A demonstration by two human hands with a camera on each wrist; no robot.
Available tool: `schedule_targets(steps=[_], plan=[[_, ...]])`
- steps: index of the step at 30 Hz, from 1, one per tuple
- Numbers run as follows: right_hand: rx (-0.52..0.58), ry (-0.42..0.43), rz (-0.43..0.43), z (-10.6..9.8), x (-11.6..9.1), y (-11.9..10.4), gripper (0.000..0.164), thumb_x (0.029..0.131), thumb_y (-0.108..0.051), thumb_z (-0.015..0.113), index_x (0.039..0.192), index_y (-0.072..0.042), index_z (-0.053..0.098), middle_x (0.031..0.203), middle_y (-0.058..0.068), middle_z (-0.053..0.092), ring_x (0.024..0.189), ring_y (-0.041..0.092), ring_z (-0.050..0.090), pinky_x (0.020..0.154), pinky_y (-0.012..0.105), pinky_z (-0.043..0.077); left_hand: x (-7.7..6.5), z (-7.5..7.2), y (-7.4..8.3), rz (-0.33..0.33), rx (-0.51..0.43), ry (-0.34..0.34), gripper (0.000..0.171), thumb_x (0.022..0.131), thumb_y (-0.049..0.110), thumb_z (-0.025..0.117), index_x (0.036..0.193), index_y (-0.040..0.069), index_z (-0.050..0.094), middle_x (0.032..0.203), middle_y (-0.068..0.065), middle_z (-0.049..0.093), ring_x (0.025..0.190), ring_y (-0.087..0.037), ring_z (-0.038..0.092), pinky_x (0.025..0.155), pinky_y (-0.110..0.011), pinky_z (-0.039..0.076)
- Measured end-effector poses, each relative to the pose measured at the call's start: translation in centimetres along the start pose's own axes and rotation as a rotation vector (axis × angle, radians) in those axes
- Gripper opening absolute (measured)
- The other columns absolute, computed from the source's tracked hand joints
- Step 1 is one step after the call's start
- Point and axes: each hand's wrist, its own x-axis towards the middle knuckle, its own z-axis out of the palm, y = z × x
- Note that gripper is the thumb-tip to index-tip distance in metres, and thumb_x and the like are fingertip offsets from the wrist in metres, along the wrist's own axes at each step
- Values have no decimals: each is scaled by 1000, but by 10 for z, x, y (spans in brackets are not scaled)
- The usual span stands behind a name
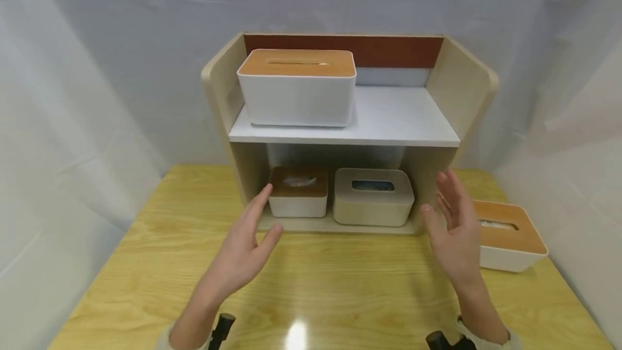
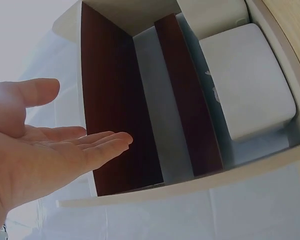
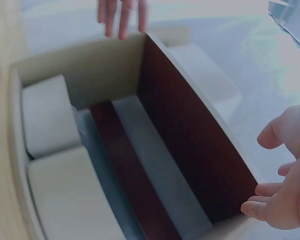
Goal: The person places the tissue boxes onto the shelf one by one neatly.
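Note:
Both hands are raised in front of a two-tier shelf (image 1: 408, 118), fingers extended and palms turned inward, with nothing in them. The left hand (image 1: 240, 255) is nearest the small white tissue box with a brown lid (image 1: 298, 207) in the lower compartment. To its right in that compartment sits a beige tissue box (image 1: 373, 212). The right hand (image 1: 454, 231) overlaps the left end of a white tissue box with a wooden lid (image 1: 515, 231), which stands on the table right of the shelf. In the left wrist view, the left hand (image 2: 55, 145) has its thumb spread from its fingers.
A larger white tissue box with a wooden lid (image 1: 297, 96) stands on the left of the upper shelf board (image 1: 398, 118). The shelf's side panels rise at both ends. Yellow wood-grain table (image 1: 340, 280) lies below, with pale curtains (image 1: 146, 42) around it.

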Motion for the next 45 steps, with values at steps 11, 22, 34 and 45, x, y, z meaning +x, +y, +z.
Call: schedule_targets(steps=[11,22,34,45], plan=[[13,286,102,-44,24,4,55,92,7,58,144,-4,47,136,8,52,129,22,48,104,19,42,-11,24,4,76,-11,-25,70,101,18,58,159,16,21,163,-7,25,148,-30,25,116,-56,25],[-440,15,380,-100,35,24,66,102,-26,50,160,-15,20,164,12,20,151,29,18,121,43,20,3,88,35,216,-106,-237,66,101,18,55,158,17,23,162,-4,25,147,-22,27,117,-48,29],[-533,-389,476,-138,32,63,85,103,-39,49,159,-10,-7,160,31,-8,141,61,-2,100,81,15,45,139,48,115,-134,-409,67,101,22,52,159,11,19,160,-11,28,138,-25,40,110,-39,41],[-538,-599,664,-174,25,93,100,99,-45,57,154,-19,-24,157,37,-10,136,67,4,94,81,23,77,192,57,35,-217,-475,76,95,15,57,158,4,16,163,-11,23,143,-22,35,115,-31,32]])
